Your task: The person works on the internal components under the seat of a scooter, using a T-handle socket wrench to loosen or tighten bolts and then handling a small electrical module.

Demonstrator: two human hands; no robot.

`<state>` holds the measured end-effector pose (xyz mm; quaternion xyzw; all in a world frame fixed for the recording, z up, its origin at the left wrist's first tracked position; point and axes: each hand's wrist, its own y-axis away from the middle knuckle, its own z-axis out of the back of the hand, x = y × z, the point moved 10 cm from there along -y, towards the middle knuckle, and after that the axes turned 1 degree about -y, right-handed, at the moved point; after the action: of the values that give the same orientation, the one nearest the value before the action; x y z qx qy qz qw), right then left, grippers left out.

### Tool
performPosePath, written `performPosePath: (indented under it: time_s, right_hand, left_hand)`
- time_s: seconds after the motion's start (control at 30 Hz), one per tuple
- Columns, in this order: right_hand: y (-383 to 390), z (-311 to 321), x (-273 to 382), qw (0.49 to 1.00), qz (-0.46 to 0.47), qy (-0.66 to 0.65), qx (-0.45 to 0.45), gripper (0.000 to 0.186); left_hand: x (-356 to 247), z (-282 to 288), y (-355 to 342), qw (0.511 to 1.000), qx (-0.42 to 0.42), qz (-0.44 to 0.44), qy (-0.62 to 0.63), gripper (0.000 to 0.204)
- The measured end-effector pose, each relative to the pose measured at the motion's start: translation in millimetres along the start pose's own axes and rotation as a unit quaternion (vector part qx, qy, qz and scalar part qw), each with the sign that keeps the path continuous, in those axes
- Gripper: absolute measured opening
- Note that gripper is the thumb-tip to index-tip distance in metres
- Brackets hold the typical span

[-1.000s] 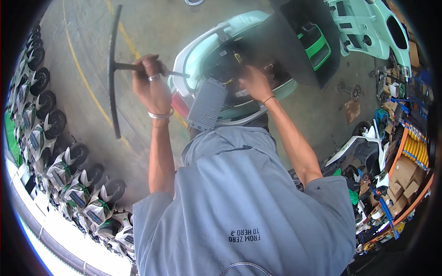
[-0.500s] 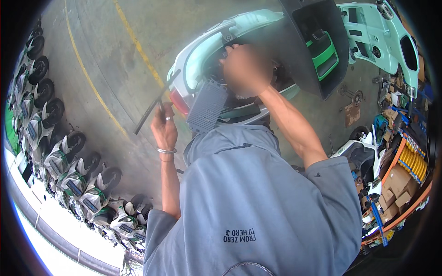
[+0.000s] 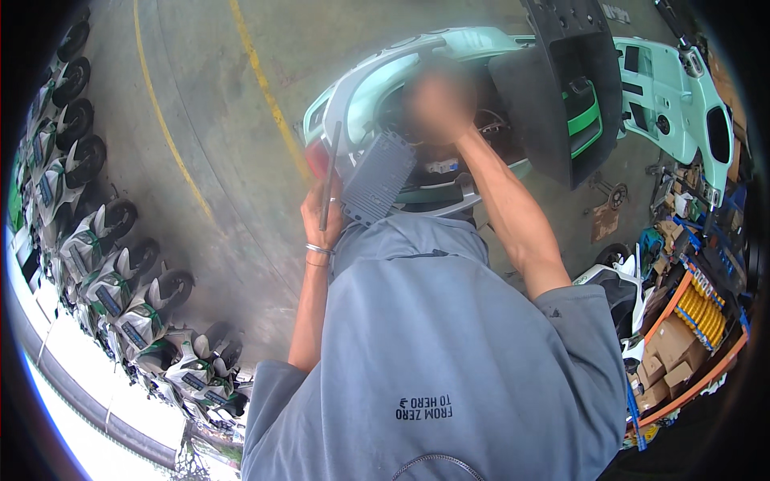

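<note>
A mint-green scooter body (image 3: 473, 38), edged by a pale grey rail, is seen beyond and to the right of the left hand (image 3: 321, 212), with its open bay (image 3: 362, 112) under the right hand (image 3: 441, 104). A red lamp (image 3: 319, 158) is set in its end, just beyond the left hand. A grey metal box (image 3: 381, 176) with ridged fins and notched edges is tilted at the near side of the bay, just right of the left hand and nearer the wearer than the right hand. A thin, straight dark bar (image 3: 329, 176) is seen at the left hand, extended beyond it toward the scooter.

The left hand is curled, with the bar held in its fingers. The right hand is blurred at the bay: how far it is open, and whether anything is held, cannot be told.

A black moulded piece (image 3: 521, 96) is stood on end just right of the right hand; a green frame (image 3: 585, 120) is set in its recess. Well to the right of the right hand and nearer the wearer, cardboard boxes (image 3: 670, 349) and yellow coils (image 3: 704, 317) are held in an orange-edged rack (image 3: 667, 309). In the bay, dark parts and a small pale part (image 3: 442, 166) are seen on the wearer's side of the right hand.
</note>
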<state>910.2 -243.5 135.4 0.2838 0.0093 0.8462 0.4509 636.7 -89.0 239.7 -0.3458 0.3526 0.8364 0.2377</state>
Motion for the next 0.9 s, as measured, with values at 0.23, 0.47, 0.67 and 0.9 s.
performPosePath:
  time_s: [0.23, 0.47, 0.67, 0.9]
  right_hand:
    - [3, 9, 23, 0.997, 0.066, 0.038, 0.006, 0.029]
    - [23, 37, 31, 0.997, 0.071, 0.018, -0.034, 0.027]
    - [24, 39, 29, 0.992, 0.089, -0.006, -0.088, 0.029]
    - [16, 8, 14, 0.995, 0.008, -0.037, 0.093, 0.041]
  left_hand:
    - [-4, 0, 0, 1.0, -0.006, -0.006, -0.013, 0.029]
    - [15, -8, -3, 0.999, 0.014, 0.047, 0.019, 0.029]
    - [31, -11, -5, 0.997, 0.01, 0.05, 0.065, 0.031]
    - [32, -8, -3, 0.994, -0.005, 0.044, 0.102, 0.033]
